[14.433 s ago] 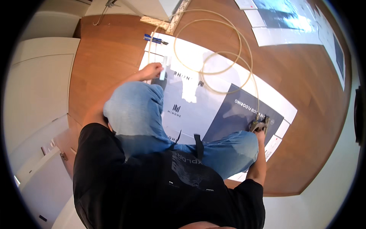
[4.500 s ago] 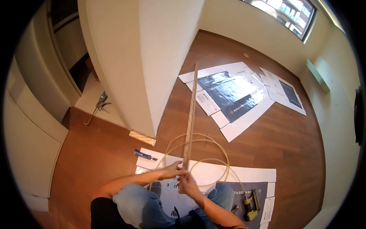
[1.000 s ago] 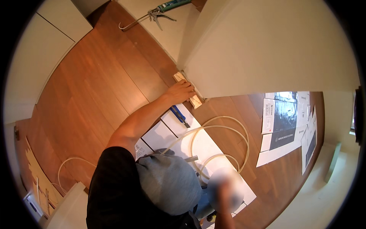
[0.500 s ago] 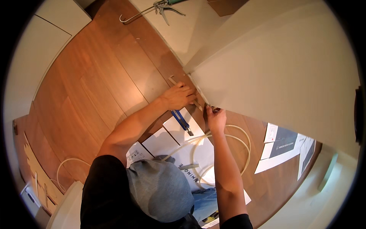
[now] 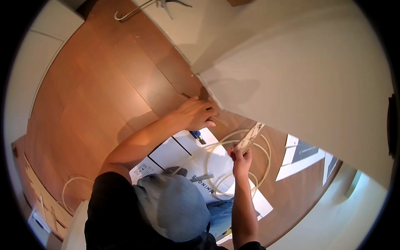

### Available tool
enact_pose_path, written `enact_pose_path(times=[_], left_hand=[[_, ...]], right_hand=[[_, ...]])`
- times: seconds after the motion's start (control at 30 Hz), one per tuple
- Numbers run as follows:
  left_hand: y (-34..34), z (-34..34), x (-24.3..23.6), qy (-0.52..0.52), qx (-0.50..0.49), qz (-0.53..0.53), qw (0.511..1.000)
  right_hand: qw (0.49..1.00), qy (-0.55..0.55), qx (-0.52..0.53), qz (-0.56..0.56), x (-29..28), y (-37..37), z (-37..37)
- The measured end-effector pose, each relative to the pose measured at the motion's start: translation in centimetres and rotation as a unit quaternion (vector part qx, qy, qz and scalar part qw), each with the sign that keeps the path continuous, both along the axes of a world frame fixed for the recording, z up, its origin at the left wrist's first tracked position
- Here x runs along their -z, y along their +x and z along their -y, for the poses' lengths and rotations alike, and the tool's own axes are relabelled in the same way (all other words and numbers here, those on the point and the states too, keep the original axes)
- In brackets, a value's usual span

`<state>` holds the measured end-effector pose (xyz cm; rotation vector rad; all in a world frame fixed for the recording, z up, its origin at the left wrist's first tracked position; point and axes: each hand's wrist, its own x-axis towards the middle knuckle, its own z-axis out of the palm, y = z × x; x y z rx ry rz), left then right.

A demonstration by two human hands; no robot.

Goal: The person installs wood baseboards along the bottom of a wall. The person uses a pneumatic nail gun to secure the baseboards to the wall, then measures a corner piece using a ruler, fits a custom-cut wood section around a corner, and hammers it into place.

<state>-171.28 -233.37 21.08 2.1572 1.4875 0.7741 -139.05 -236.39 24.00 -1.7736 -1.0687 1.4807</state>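
My left hand [image 5: 199, 113] is low at the floor beside the edge of a large pale panel [image 5: 300, 71]. Its fingers are bent and the thumb sticks out. A short dark end of something thin shows just past the knuckles; what lies under the fingers is hidden. Between the fingers and thumb of my right hand [image 5: 241, 160] is a flat, pale strip [image 5: 251, 138] with dark blotches, slanting up toward the panel. Below my left hand a blue utility knife [image 5: 197, 136] lies partly covered on a flattened white carton [image 5: 171, 156].
Loops of cream tubing [image 5: 268, 162] lie over the carton and wood floor [image 5: 104, 83]. A small grey-green strip [image 5: 203, 177] rests there too. More printed sheets [image 5: 302, 160] are at the right. A caulking gun [image 5: 164, 5] is cut off at the top. Light boards [image 5: 39, 187] lie far left.
My right hand has drawn back from the panel's corner toward me, and the blotched strip now shows in it. My left hand has come slightly nearer, covering more of the knife. The view has shifted a little.
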Motion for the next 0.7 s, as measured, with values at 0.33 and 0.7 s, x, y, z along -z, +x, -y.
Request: enact_pose_path(times=[0.33, 0.7], left_hand=[[15.6, 7.0, -7.1, -0.458, 0.171, 0.44, 0.753], [24.8, 8.4, -18.6, -0.6, 0.191, 0.423, 0.652]], right_hand=[[0.897, -0.127, 0.131, -0.402, -10.0, 6.8, 14.8], [0.95, 0.292, 0.083, 0.077, -21.6, 11.1, 22.2]])
